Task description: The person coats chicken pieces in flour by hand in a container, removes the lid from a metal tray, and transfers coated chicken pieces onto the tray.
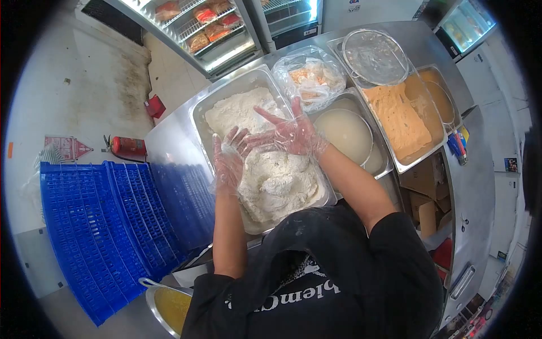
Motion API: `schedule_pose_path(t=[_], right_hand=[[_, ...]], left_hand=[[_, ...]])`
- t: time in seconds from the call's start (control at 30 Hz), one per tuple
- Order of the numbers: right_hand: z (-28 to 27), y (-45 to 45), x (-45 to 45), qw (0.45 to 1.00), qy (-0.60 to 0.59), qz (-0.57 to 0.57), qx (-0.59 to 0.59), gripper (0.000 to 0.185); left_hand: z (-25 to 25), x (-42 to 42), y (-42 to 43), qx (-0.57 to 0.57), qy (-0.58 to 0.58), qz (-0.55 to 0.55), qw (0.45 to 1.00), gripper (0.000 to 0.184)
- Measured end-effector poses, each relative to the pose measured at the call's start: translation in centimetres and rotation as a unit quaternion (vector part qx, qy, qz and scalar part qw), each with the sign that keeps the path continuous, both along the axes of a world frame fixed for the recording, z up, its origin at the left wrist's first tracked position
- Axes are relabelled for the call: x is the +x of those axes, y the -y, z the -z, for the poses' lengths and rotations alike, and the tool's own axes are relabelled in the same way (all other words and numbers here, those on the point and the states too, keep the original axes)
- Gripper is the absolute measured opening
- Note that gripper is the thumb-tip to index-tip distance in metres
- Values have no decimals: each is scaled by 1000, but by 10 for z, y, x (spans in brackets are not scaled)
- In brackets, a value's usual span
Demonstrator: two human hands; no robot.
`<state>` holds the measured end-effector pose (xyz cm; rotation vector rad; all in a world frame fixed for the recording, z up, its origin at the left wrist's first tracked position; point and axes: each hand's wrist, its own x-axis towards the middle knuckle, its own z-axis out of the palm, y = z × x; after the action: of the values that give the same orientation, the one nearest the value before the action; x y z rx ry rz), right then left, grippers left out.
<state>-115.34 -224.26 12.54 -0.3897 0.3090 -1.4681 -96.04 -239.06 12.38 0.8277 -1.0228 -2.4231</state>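
Observation:
A large metal tray point(199, 116) holds white flour point(282, 183), heaped and uneven in the near half and flatter in the far half. Above its left side is my left hand point(230, 158), in a clear plastic glove, with the fingers spread and nothing held. My right hand point(293, 131), also gloved in clear plastic, is over the middle of the tray with its fingers spread apart and empty. Flour clings to both gloves. The fingertips of the two hands are close together; whether they touch is unclear.
Behind the tray lies a plastic bag point(309, 76) of orange-white pieces. To the right are a container of pale liquid point(343, 131), a tray of orange batter point(398, 121) and a round sieve point(375, 56). Blue crates point(104, 226) stand left; a metal bowl point(169, 308) is near.

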Motion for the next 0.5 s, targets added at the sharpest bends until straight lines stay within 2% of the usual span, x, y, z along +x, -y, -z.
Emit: schedule_pose_path(t=[0.17,0.23,0.27,0.33,0.37,0.43,0.47,0.5], right_hand=[[0,-2,7,996,-68,-1,-53,124],[-1,-2,7,982,-135,-5,-134,117],[-7,-3,7,982,-135,-4,-133,117],[-22,-7,10,945,-312,73,-58,118],[-25,-8,11,946,-312,74,-57,118],[-28,-12,14,879,-454,141,-41,107],[-27,-14,16,879,-454,144,-38,107],[-25,-14,18,850,-501,163,-11,98]], left_hand=[[4,4,-3,14,-3,-8,1000,87],[7,4,-2,17,-4,-6,1000,88],[8,5,-1,19,-6,-9,1000,86],[11,6,-1,23,-8,-13,1000,84],[4,5,-3,25,-5,-17,1000,83],[0,3,-5,27,-1,-18,999,82],[0,3,-4,25,0,-19,1000,81],[1,2,-4,23,1,-20,1000,81]])
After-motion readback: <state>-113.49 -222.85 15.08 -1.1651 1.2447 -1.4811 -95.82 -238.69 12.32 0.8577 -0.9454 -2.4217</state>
